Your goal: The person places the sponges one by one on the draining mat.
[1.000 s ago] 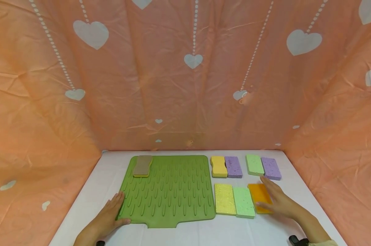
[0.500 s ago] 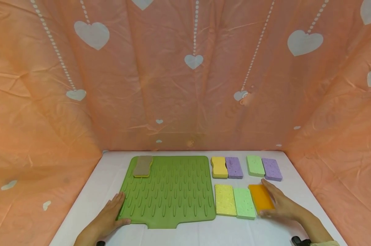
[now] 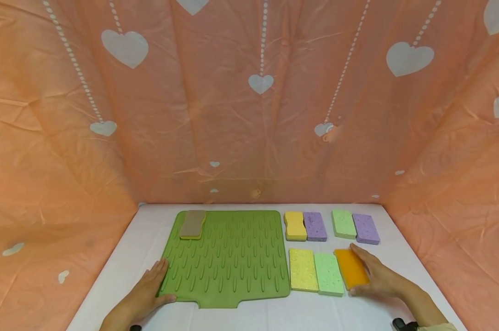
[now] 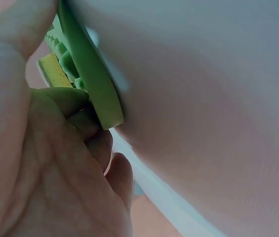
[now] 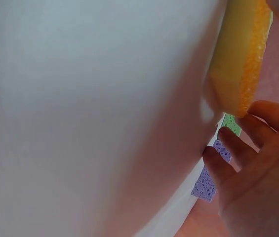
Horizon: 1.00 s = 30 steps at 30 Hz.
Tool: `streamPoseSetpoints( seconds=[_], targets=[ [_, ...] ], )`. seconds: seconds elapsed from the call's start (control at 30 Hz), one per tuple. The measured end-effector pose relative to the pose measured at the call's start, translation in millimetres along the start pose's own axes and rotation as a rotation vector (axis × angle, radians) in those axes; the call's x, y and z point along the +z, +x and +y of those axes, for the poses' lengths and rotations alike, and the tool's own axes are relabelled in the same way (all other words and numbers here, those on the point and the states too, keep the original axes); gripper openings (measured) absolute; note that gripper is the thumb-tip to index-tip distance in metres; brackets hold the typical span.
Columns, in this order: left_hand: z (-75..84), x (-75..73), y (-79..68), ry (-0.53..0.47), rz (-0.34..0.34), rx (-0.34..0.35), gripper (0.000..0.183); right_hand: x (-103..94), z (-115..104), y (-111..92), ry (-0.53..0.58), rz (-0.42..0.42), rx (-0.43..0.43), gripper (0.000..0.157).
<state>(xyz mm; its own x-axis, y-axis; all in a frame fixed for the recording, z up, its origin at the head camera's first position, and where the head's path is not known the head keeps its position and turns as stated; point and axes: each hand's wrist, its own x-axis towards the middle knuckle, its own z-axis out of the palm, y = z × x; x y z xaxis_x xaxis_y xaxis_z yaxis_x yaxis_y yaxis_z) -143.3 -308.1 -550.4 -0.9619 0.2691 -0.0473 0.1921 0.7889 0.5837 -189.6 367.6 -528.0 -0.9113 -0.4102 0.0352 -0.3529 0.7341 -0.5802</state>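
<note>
My left hand (image 3: 146,289) rests at the left edge of a green ridged drying mat (image 3: 232,257), fingers lying along the rim and thumb at its near corner. In the left wrist view its fingertips touch the mat's edge (image 4: 102,94). A waisted scouring sponge (image 3: 192,224), grey-brown side up over yellow, lies on the mat's far left corner. My right hand (image 3: 377,273) spans an orange sponge (image 3: 350,269) on the table, index finger at its far edge and thumb at its near right corner. In the right wrist view the orange sponge (image 5: 240,54) lies between thumb and index finger.
Left of the orange sponge lie a pale green sponge (image 3: 329,274) and a speckled yellow one (image 3: 303,270). Behind stand a waisted yellow sponge (image 3: 295,226), a purple sponge (image 3: 314,226), a light green one (image 3: 343,224) and another purple sponge (image 3: 366,229). An orange curtain (image 3: 249,138) surrounds the table.
My right thumb has moved from over the orange sponge to its near right corner, and the index finger has settled at its far edge. The left hand stays still.
</note>
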Motion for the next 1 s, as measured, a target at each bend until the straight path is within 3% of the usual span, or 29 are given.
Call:
streamPoseSetpoints(
  seconds=[0.13,0.3,0.43,0.67,0.9,1.0],
  targets=[
    [5.1,-2.6,2.1,0.022,-0.030,-0.048,0.118,0.4,1.7,-1.4,-0.005,-0.011,0.007,0.126],
    [-1.6,0.8,3.2,0.045,0.005,-0.016,0.118,-0.7,3.2,-4.0,0.008,-0.014,0.000,0.126],
    [8.2,-3.6,2.0,0.018,-0.028,-0.041,0.117,-2.1,4.4,-5.2,0.025,-0.017,-0.003,0.125],
    [-3.6,1.5,1.8,0.025,0.027,0.060,0.116,-5.1,4.9,-6.4,-0.049,-0.017,0.012,0.120],
    [-15.4,7.0,3.0,-0.001,0.016,0.016,0.121,-5.5,4.7,-7.5,-0.063,0.003,0.025,0.118],
    [-19.8,8.6,4.2,0.025,0.032,0.033,0.120,-6.2,3.4,-7.3,-0.065,0.025,0.013,0.118]
  ],
)
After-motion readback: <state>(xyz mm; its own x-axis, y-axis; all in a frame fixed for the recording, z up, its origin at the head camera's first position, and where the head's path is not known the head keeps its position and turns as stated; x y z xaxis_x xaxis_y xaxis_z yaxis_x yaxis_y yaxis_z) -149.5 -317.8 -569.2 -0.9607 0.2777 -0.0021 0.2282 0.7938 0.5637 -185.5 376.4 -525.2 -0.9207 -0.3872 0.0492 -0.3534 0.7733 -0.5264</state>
